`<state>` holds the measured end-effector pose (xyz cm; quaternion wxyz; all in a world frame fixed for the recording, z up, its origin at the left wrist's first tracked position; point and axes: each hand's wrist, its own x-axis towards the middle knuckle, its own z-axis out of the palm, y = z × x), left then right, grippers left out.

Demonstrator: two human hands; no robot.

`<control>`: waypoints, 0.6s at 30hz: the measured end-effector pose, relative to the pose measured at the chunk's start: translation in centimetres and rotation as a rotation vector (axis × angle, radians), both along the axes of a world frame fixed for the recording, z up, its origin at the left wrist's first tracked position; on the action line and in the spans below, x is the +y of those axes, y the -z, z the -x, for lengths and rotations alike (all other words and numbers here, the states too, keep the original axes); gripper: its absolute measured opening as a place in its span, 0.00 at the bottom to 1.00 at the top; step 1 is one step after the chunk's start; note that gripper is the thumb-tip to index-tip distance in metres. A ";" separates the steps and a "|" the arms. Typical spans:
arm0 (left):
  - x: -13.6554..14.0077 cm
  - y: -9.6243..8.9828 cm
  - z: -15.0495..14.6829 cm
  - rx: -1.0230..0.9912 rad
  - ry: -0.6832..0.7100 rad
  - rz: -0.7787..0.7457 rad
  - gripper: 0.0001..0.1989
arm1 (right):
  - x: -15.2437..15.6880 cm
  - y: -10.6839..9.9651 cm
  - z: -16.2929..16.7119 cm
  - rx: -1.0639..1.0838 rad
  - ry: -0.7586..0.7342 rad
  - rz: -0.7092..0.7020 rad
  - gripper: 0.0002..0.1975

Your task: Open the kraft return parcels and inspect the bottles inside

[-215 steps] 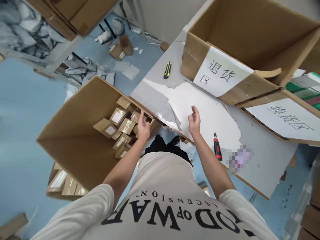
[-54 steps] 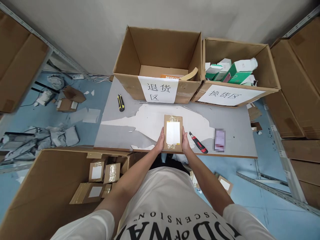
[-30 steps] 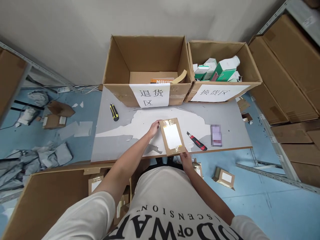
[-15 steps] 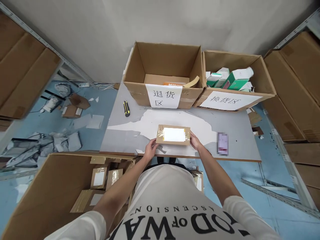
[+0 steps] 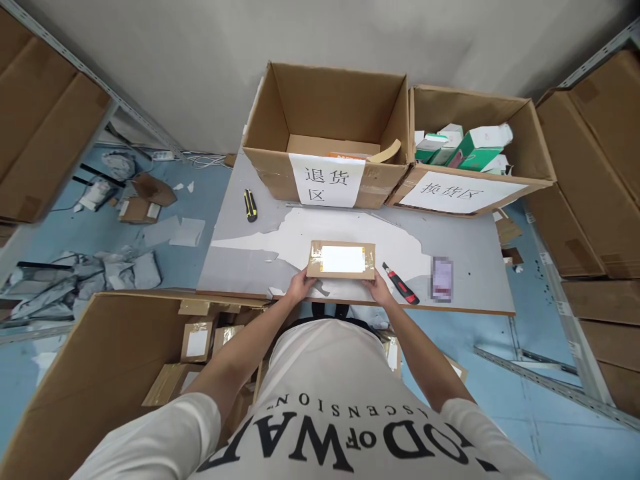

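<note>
A small taped cardboard box point(image 5: 341, 272) with a white label on top is held over the table's front part. My left hand point(image 5: 301, 285) grips its near left corner, with the fingers partly hidden by the box. My right hand point(image 5: 379, 289) is closed on the near right corner, its fingertips under the edge. Just right of that hand lies a red and black utility knife point(image 5: 403, 285) on the table. Farther right is a phone point(image 5: 442, 279) with a blurred screen.
Behind stand two open cartons with paper signs, the left carton point(image 5: 273, 175) and the right carton point(image 5: 505, 195), which holds green-and-white boxes. A yellow-black utility knife point(image 5: 251, 205) lies at the table's left. A large carton point(image 5: 65, 373) of parcels stands at my left.
My right hand has shifted from the box's right side to its near right corner. The red utility knife, hidden before, now shows beside my arm. The view has tilted slightly.
</note>
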<state>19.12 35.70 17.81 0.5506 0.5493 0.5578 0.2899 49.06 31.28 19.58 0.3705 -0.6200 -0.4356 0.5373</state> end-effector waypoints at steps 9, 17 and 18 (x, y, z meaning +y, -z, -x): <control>0.2 -7.3 -0.9 0.294 -0.004 -0.152 0.26 | 0.2 -5.6 -0.7 -0.255 0.013 -0.052 0.28; 2.8 -8.5 -2.7 0.577 -0.004 -0.053 0.29 | 1.7 -5.5 -0.1 -0.561 0.020 0.242 0.29; 2.8 -8.0 -2.7 0.573 0.001 -0.024 0.29 | 1.7 -5.1 0.0 -0.545 0.019 0.263 0.28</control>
